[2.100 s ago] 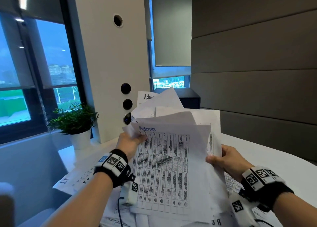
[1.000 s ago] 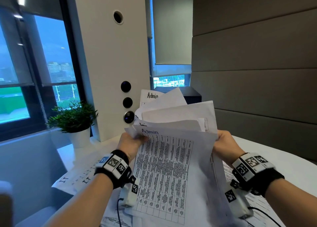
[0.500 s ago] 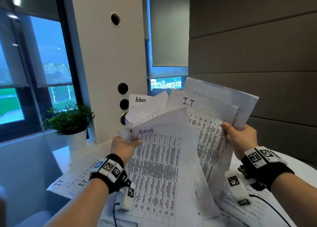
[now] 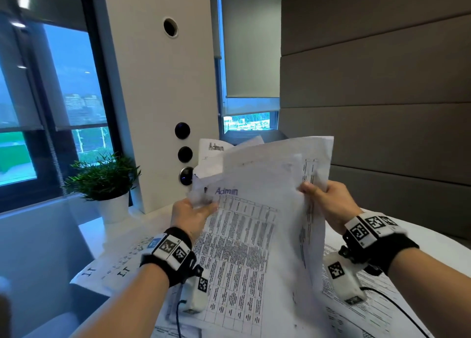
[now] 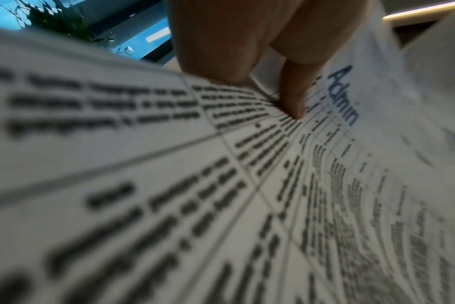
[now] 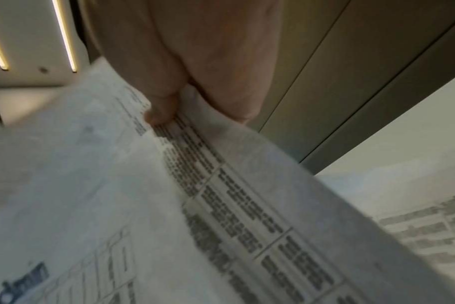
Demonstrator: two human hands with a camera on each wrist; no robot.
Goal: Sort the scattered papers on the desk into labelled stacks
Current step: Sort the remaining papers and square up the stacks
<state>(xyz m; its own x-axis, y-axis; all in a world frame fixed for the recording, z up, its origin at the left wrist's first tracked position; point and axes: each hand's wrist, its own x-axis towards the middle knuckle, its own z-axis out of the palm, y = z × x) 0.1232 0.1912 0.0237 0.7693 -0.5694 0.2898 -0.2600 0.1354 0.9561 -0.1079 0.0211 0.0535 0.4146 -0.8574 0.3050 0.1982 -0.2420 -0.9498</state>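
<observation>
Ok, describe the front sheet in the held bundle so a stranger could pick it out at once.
Start at the white column with round black fittings, then drop to the fan of papers held up before it. The left hand pinches the front sheet at its top corner. Unlike the sheets behind, its whole printed table faces you, with "Admin" handwritten in blue on top.

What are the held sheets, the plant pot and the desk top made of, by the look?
Held sheets: thin matte printer paper; they bend, crumple at the corners, and print shows through.
Plant pot: smooth white, probably glazed ceramic or plastic; cannot tell which.
Desk top: smooth white surface with a faint sheen, likely laminate or a painted board; the core is not visible.
</observation>
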